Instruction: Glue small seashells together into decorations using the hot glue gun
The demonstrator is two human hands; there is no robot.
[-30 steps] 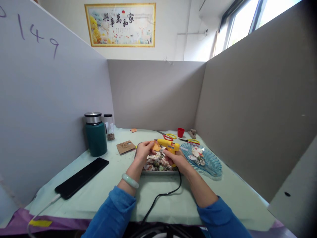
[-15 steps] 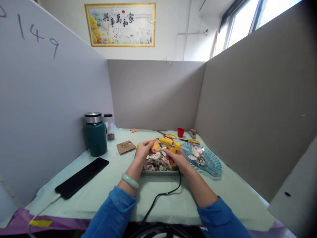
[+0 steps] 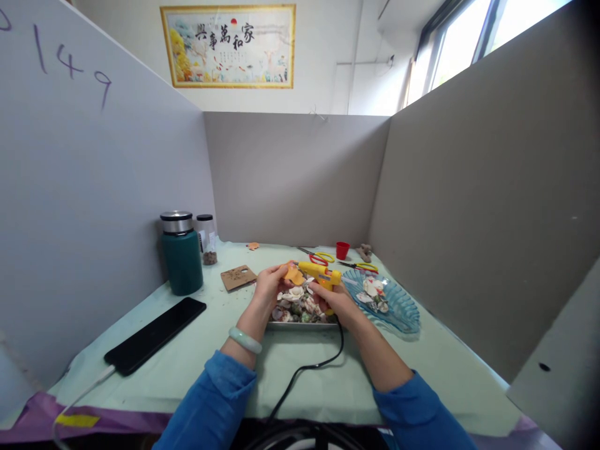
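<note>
Between the fingers of my left hand [image 3: 268, 286] is a small orange piece with a scalloped edge [image 3: 295, 275]; its material I cannot make out. My right hand [image 3: 336, 300] is wrapped round a yellow glue gun [image 3: 320, 271], whose nozzle points left at the orange piece. Whether the tip touches it is too small to tell. Below both hands is a shallow tray [image 3: 302, 327] full of seashells [image 3: 300, 307]. A black cord [image 3: 313, 367] runs from the glue gun's handle down to the table's front edge.
On the right, a blue glass dish [image 3: 404, 310] holds several shells. Two pairs of scissors [image 3: 323, 257], a red cup [image 3: 342, 250] and a cardboard piece [image 3: 238, 278] lie farther back. A green flask [image 3: 182, 262], a jar [image 3: 207, 240] and a phone [image 3: 157, 335] are on the left.
The orange piece has turned slightly in my left hand and shifted a little left. The glue gun has moved slightly left along with it.
</note>
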